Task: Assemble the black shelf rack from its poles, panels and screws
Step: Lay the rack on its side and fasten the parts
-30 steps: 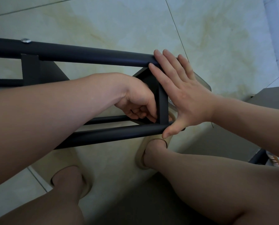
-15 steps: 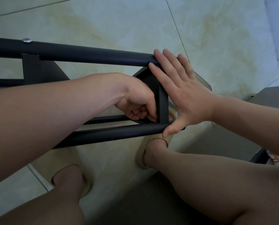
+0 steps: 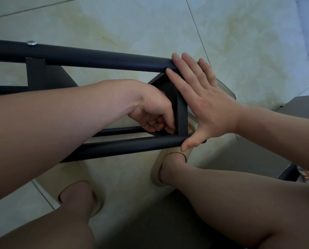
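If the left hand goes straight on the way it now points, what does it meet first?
The black end panel: the left hand, fingers curled, sits at its inner face, perhaps touching. The right hand lies flat on the outer side.

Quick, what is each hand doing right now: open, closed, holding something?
Left hand: fingers curled against the inside of the end panel; whether they grip anything cannot be told.
Right hand: open, flat against the rack's end.
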### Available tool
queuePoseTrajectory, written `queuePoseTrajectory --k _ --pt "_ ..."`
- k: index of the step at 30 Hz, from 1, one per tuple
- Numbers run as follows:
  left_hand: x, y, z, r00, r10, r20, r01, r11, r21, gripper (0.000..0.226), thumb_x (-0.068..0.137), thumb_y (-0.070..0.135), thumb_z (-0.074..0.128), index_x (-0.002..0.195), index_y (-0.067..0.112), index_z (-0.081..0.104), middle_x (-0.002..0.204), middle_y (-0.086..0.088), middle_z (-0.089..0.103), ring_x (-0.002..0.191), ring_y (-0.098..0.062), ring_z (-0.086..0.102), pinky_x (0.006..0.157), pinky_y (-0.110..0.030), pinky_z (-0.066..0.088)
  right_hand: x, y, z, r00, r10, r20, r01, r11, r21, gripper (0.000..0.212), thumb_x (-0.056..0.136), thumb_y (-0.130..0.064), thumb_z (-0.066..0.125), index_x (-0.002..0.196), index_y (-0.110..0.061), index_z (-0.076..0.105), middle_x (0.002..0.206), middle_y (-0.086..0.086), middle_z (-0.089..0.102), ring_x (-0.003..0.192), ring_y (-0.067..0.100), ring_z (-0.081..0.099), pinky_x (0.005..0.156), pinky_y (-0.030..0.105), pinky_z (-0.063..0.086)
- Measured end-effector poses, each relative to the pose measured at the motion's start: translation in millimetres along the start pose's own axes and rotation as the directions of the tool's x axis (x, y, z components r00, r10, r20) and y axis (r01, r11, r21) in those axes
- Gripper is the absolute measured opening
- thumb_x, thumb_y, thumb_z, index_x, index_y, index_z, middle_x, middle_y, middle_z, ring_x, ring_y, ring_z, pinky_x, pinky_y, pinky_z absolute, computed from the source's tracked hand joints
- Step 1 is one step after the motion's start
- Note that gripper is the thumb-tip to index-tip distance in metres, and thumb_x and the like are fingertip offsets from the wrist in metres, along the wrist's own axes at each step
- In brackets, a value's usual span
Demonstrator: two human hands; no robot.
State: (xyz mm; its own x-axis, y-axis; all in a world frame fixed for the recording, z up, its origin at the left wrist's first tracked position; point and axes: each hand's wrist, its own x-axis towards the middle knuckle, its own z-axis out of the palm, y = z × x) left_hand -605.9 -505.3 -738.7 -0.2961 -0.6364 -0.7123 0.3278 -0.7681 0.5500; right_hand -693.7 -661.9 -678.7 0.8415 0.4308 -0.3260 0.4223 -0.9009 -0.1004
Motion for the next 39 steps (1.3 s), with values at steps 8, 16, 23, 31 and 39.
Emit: queuePoseTrajectory --k 8,16,23,31,39 --pt "-1.3 1.0 1.7 1.000 -0.009 0.006 0.009 1.000 0.018 0.016 0.088 0.002 0.062 0.081 0.013 0.071 0.069 0.002 0.069 0.062 -0.010 0.049 0.074 -0.028 0.042 -0.2 0.5 0.6 1.000 -0.001 -0.004 0.001 1.000 0.001 0.144 0.062 -0.105 0.027 0.160 0.000 0.009 0.166 0.028 0.002 0.155 0.043 -0.002 0.124 0.058 0.000" --pt "-7.5 5.0 -2.2 0.999 -0.040 0.000 0.039 0.992 0.122 0.010 0.088 0.017 0.068 0.087 0.023 0.076 0.084 0.008 0.075 0.084 -0.012 0.060 0.085 -0.035 0.047 0.0 1.0 0.0 1.000 -0.004 -0.001 0.004 1.000 0.000 0.144 0.063 -0.105 0.027 0.160 0.001 0.010 0.166 0.028 0.002 0.155 0.043 -0.002 0.124 0.060 0.001" --pt "-3.1 2.9 1.2 1.000 -0.011 -0.022 0.013 0.996 0.087 0.013 0.089 0.008 0.065 0.090 0.019 0.072 0.076 0.008 0.072 0.075 -0.011 0.057 0.085 -0.032 0.044 -0.2 1.0 0.3 1.000 0.001 0.001 -0.001 1.000 -0.004 0.145 0.062 -0.105 0.026 0.160 0.001 0.011 0.166 0.029 0.003 0.155 0.043 -0.001 0.124 0.059 0.001" --pt "-3.0 0.8 3.0 1.000 -0.002 -0.012 0.002 0.999 0.038 0.014 0.089 0.006 0.062 0.093 0.016 0.071 0.079 0.004 0.071 0.078 -0.013 0.057 0.097 -0.037 0.042 0.4 1.5 2.4 1.000 -0.007 -0.015 0.007 1.000 -0.001 0.145 0.062 -0.105 0.027 0.160 0.001 0.010 0.165 0.029 0.003 0.155 0.045 0.000 0.124 0.058 0.000" --pt "-2.8 -0.4 3.8 1.000 0.015 -0.006 -0.015 1.000 0.007 0.016 0.089 0.003 0.061 0.096 0.012 0.071 0.084 0.000 0.069 0.086 -0.017 0.056 0.107 -0.041 0.040 0.4 1.7 2.0 1.000 -0.008 -0.010 0.008 1.000 -0.007 0.145 0.062 -0.105 0.026 0.160 0.001 0.009 0.165 0.030 0.003 0.154 0.046 -0.001 0.124 0.060 0.001"
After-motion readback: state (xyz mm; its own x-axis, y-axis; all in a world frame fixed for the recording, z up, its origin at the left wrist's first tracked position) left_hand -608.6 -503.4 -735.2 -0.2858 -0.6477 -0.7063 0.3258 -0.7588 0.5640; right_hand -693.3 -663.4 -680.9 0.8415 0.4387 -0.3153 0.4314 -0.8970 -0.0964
